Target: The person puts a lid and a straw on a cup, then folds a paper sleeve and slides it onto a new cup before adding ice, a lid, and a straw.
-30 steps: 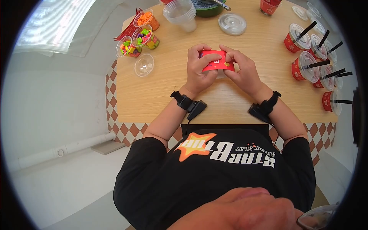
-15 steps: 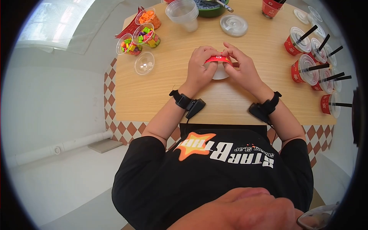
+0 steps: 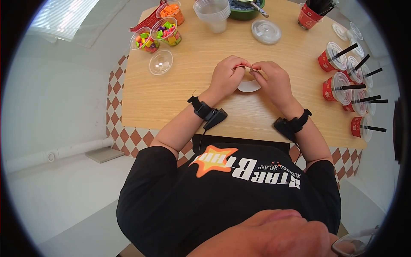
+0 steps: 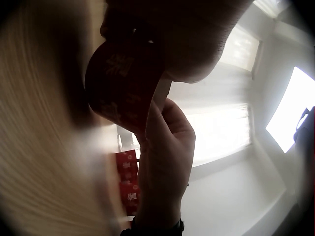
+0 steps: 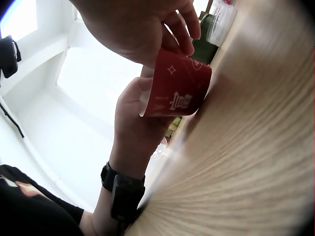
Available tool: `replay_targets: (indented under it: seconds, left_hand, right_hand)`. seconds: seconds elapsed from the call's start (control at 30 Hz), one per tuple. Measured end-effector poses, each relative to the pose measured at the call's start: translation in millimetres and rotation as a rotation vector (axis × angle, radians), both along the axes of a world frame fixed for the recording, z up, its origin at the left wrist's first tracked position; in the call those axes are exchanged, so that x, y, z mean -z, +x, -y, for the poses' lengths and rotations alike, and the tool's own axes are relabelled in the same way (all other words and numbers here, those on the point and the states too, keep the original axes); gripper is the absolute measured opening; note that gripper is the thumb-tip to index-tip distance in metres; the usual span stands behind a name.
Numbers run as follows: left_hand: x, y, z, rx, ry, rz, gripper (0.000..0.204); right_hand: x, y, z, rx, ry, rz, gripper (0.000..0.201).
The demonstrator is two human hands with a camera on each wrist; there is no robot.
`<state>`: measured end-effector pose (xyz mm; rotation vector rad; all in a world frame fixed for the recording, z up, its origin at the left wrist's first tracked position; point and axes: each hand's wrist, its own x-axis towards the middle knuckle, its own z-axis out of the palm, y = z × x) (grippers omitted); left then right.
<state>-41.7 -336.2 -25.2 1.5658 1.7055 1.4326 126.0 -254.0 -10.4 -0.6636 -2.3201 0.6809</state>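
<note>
Both hands hold a red paper cup sleeve [image 3: 249, 87] over the table, bent into a curved band with its white inner side facing me. White lettering shows on the red outer side of this sleeve [image 5: 184, 88] in the right wrist view. My left hand [image 3: 228, 77] pinches its far left part between thumb and fingers. My right hand [image 3: 274, 83] pinches the far right part, fingertips close to those of the left. The left wrist view is dark, with the sleeve [image 4: 123, 83] curving below the left palm.
At the far left are cups of colourful cubes [image 3: 168, 32] and orange cubes [image 3: 171, 12], beside a clear dome lid [image 3: 161, 62]. Stacked clear cups [image 3: 212, 10], a green bowl [image 3: 244, 12] and a flat lid [image 3: 266, 32] stand at the back. Several lidded red cups [image 3: 336, 88] with black straws line the right.
The sleeve has turned from its red face showing upward to standing as a curved band with its white inside visible. Both hands have tilted with it and stay close together.
</note>
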Motion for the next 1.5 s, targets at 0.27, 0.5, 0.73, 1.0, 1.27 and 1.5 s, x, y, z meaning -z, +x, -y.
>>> replay_targets:
  seconds: [0.27,0.5,0.73,1.0,1.27,1.5]
  left_hand:
    - [3,-10,-2,0.000,-0.151,0.101,0.027]
    - [-12,-25,-11,-0.240,0.069,-0.092,0.043]
    - [-56,-78,-61,-0.557,0.453,-0.838,0.038]
    - [-50,-106,-85,-0.376,0.360,-0.804,0.012]
    - [-84,-89,-60,-0.383,0.699,-0.848,0.006]
    - [-87,-25,20,-0.135,0.660,-0.572,0.002]
  right_hand:
    - [-7,-5,0,-0.010,-0.417,-0.250,0.031]
    - [8,-8,-13,-0.053,-0.482,-0.289,0.034]
    - [14,-8,-18,-0.069,-0.524,-0.307,0.035]
    - [18,-5,-26,-0.059,-0.565,-0.213,0.032]
    - [14,-6,-22,-0.013,-0.483,-0.351,0.036]
    - [28,-7,-31,-0.085,-0.652,-0.357,0.037]
